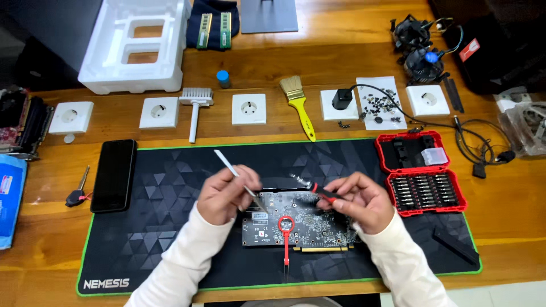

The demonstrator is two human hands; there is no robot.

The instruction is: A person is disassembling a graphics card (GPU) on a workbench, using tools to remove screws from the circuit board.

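A dark graphics card [307, 224] lies circuit side up on a black desk mat [170, 193]. My left hand [224, 193] grips a thin metal prying tool [227, 165], its tip resting at the card's upper left. A red and black screwdriver [315, 189] is held in my right hand [361, 199] and angled over the card's top edge. Red tweezers with a ring handle [286, 239] lie on the card, pointing toward me.
A red bit case [421, 173] stands open to the right. A black phone [114, 175] and a key [77, 193] lie left. Along the back sit white sockets, a yellow brush [298, 102], a white brush, loose screws on paper [381, 102], a foam block, fans and cables.
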